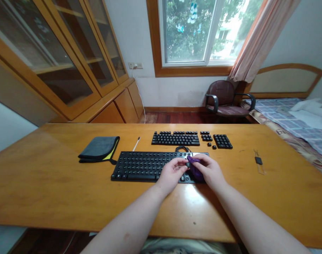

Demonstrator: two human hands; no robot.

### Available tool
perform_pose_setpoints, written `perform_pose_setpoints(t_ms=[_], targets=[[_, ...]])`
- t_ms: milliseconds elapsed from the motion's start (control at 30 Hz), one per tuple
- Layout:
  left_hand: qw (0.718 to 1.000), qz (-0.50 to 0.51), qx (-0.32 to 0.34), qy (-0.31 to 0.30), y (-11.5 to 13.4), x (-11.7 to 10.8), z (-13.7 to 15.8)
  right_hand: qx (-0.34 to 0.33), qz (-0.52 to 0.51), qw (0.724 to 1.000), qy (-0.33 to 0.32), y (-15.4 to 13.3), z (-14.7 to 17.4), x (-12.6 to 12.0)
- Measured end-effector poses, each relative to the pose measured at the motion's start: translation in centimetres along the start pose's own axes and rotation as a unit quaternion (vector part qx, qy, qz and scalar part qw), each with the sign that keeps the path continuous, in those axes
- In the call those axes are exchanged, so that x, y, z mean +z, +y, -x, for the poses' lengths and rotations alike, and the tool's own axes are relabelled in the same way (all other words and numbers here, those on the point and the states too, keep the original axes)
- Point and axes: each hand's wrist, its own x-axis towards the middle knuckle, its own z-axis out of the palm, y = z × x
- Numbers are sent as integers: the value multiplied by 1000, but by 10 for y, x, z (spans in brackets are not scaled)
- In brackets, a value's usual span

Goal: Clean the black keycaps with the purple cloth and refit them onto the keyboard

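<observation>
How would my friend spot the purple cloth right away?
Find the wooden desk, then the long black keyboard in the middle. Near its right end, the right hand holds the purple cloth. It's crumpled and purple, unlike the folded gray cloth at the left.

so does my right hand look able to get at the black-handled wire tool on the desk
Probably yes: only tabletop shows between your right hand and the wire tool, though it holds a purple item.

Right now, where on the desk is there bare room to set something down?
The desk is bare left of the grey cloth, right of the wire tool and in front of the keyboard at its left. The keyboard's right end is crowded, with left hand, right hand and purple cloth; keycaps and cable lie behind.
</observation>
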Motion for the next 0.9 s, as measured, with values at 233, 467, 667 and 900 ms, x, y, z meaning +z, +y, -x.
perform_pose_setpoints(t_ms=[233,467,667,900], targets=[[996,-68,28,60,0,-2,-2,74,-151,983,-73,8,4,4],[996,-56,8,73,2,0,-1,51,-113,988,-89,6,4,5],[993,-87,33,65,-2,0,2,51,-73,995,-50,6,4,5],[994,-70,19,85,-5,2,4,-15,-45,995,-83,2,3,4]])
